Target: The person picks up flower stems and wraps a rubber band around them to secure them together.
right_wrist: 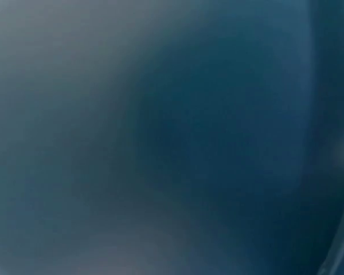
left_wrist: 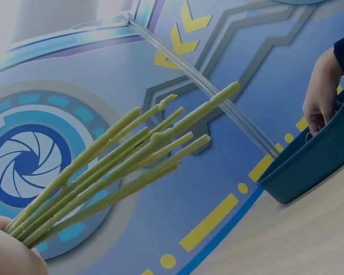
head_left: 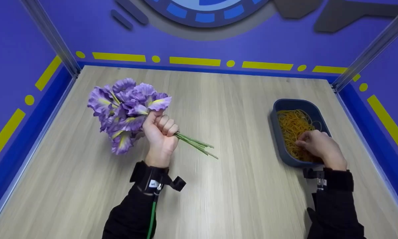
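Note:
My left hand (head_left: 161,132) grips a bunch of purple artificial irises (head_left: 129,109) by the stems, with the thumb just under the blooms. The green stems (head_left: 197,144) stick out past the little finger to the right; their cut ends (left_wrist: 178,123) fill the middle of the left wrist view. My right hand (head_left: 320,147) reaches into a dark blue-grey bin (head_left: 278,146) of tan rubber bands (head_left: 293,132). Its thumb and forefinger pinch at the bands, and a thin loop shows by the fingertips in the left wrist view. The right wrist view is a blue blur.
The wood-grain tabletop (head_left: 232,186) lies under both arms. Blue panels with yellow dashes stand at the back (head_left: 199,46) and both sides, with metal posts (head_left: 54,33) at the corners. A green cable (head_left: 152,215) runs along the left sleeve.

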Demonstrator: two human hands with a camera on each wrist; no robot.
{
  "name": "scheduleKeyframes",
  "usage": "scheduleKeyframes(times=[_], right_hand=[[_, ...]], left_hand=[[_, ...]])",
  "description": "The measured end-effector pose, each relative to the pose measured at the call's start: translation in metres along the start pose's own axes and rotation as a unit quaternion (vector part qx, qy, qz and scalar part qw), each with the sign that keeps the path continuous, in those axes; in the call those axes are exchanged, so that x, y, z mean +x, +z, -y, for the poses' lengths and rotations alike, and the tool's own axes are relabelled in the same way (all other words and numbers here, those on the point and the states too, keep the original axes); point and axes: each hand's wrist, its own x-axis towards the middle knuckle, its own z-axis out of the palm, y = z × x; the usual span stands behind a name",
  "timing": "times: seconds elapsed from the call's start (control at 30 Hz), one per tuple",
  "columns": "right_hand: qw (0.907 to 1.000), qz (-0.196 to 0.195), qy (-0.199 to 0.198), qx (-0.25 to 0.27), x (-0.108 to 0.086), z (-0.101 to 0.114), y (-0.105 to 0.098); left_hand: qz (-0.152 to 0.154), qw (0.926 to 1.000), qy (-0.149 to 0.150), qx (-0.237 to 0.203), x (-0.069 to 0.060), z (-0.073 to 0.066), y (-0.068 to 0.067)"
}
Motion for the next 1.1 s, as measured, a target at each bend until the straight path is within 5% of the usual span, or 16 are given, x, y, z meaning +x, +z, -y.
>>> scheduleKeyframes(times=[0.37,0.73,0.83,1.1], right_hand=[[0.9956,-0.093,0.001,0.006,-0.007,0.016,-0.011],[0.9756,-0.216,-0.029,0.025,-0.023,0.042,-0.026],[0.9658,-0.253,-0.052,0.023,-0.027,0.052,-0.028],[0.9197,-0.342,-0.191,0.019,-0.037,0.082,-0.026]], left_hand=[[0.008,1.0000,-0.004,-0.003,0.001,-0.001,-0.001],[0.003,0.9998,-0.013,-0.012,0.002,-0.003,-0.002],[0.005,0.9998,-0.016,-0.015,0.002,-0.003,-0.002],[0.006,0.9997,-0.021,-0.014,0.002,-0.003,-0.003]])
